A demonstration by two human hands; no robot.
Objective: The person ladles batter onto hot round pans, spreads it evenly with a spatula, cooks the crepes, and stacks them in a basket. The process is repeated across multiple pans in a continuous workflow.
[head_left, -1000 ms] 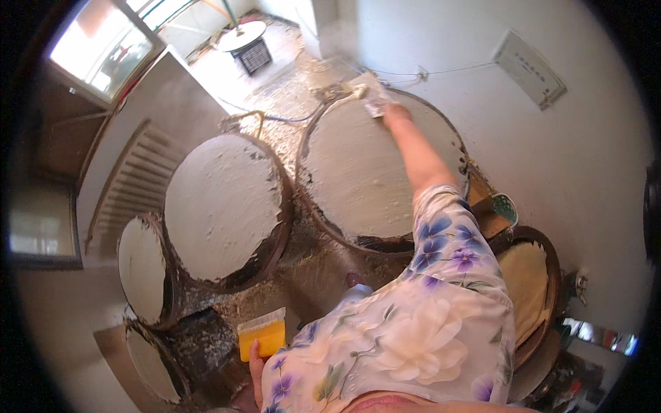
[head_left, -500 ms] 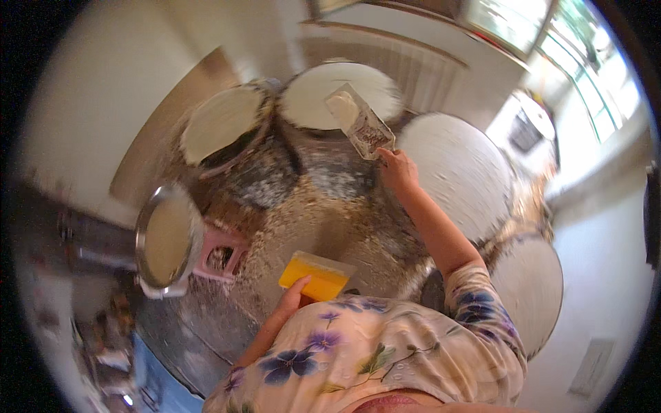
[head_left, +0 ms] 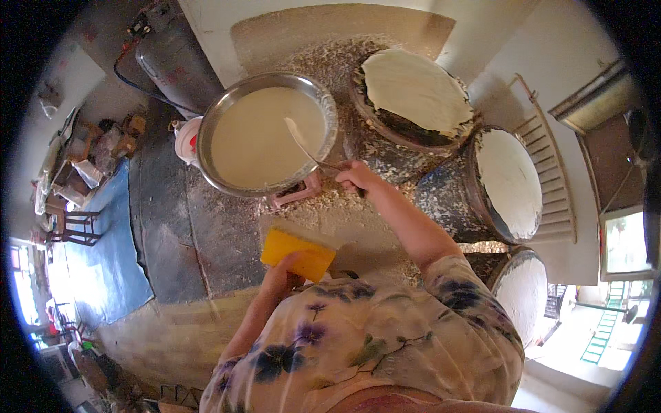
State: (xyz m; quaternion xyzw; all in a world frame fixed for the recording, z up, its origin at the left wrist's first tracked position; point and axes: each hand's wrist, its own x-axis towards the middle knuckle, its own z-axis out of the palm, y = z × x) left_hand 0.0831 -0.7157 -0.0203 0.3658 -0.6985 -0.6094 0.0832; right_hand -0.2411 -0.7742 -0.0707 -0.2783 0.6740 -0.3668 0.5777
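A large steel basin (head_left: pixel 330 141) of pale, creamy batter (head_left: pixel 251 131) stands on a pink stool (head_left: pixel 296 193). My right hand (head_left: pixel 357 177) is closed round the handle of a flat scoop (head_left: pixel 306 150), which shows almost edge-on. Its batter-coated end is over the basin; whether it touches the batter I cannot tell. Close to my body, my left hand (head_left: pixel 282 274) grips a yellow rectangular scraper (head_left: pixel 303 255), thumb on its face. Right of the basin is a round griddle (head_left: pixel 413 89) covered by a pale sheet with a ragged edge.
Two more round griddles, one at the right (head_left: pixel 508 182) and one nearer me (head_left: pixel 521 292), bear pale sheets. Dried flakes litter the floor (head_left: pixel 375 234). A grey gas cylinder (head_left: pixel 179 69) stands behind the basin, with a white and red container (head_left: pixel 186 141) beside it.
My view has turned left, toward the basin. My right hand has brought the scoop from above the griddles to the basin. The yellow scraper stays in my left hand near my body.
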